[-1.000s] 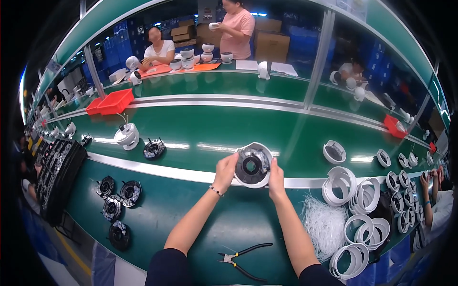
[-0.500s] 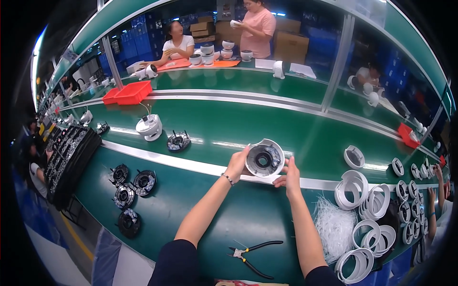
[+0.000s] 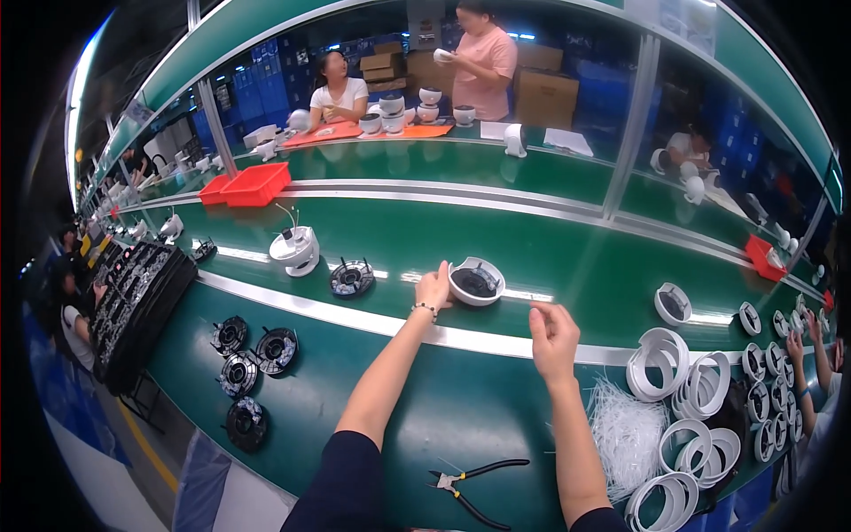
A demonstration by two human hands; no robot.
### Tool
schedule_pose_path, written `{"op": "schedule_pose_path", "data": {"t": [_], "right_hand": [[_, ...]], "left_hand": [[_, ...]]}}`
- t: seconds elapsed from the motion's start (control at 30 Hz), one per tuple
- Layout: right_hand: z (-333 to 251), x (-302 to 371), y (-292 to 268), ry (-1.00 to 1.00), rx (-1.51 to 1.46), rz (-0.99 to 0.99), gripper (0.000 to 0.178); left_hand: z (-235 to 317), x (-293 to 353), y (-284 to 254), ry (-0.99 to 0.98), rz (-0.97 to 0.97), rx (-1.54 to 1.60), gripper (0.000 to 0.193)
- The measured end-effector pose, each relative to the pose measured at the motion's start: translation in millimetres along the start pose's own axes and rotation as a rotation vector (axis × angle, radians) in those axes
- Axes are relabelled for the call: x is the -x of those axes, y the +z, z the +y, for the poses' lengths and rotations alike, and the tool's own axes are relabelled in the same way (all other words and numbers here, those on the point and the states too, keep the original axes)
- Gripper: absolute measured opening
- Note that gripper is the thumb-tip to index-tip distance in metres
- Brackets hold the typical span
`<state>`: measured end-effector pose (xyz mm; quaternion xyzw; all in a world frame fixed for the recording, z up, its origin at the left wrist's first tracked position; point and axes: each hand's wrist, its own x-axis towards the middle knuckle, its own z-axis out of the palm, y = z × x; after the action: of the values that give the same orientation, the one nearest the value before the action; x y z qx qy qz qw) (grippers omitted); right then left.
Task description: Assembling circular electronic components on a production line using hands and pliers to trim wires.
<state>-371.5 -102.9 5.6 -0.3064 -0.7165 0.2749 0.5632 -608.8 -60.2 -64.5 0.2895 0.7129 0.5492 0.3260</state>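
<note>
A white round plastic housing (image 3: 490,296) with a black disc-shaped part inside lies tilted on the green conveyor belt. At its left side my left hand (image 3: 433,291), with a beaded bracelet at the wrist, grips the edge between thumb and fingers. My right hand (image 3: 555,339) is apart from it, held over the pale edge strip with loosely bent fingers and nothing in them. On the belt to the left are a black round part with prongs (image 3: 352,278) and a white assembled unit with wires (image 3: 295,251). Diagonal cutters (image 3: 450,481) with black-and-yellow handles lie open near me.
Several black round parts (image 3: 239,374) lie on the left of the bench. White rings (image 3: 658,363) and a heap of clear plastic strips (image 3: 623,434) crowd the right. A red bin (image 3: 257,184) stands beyond the belt. Co-workers sit and stand opposite; another's hands (image 3: 805,332) show far right.
The housing was held up between both my hands; now it rests lower on the belt, turned more upward. My right hand has come off it and moved right and nearer me.
</note>
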Motion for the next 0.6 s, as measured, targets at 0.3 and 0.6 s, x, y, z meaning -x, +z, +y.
{"op": "schedule_pose_path", "data": {"t": [0.3,0.6], "right_hand": [[-24.9,-6.2,-11.0,-0.016,-0.076,0.027,0.006],[-125.3,40.6,-85.3,-0.27,0.006,-0.218,0.048]], "left_hand": [[-24.9,-10.8,-157.6,0.179,0.867,-0.84,0.038],[-52.9,-30.4,-156.9,0.052,0.506,-0.659,0.058]]}}
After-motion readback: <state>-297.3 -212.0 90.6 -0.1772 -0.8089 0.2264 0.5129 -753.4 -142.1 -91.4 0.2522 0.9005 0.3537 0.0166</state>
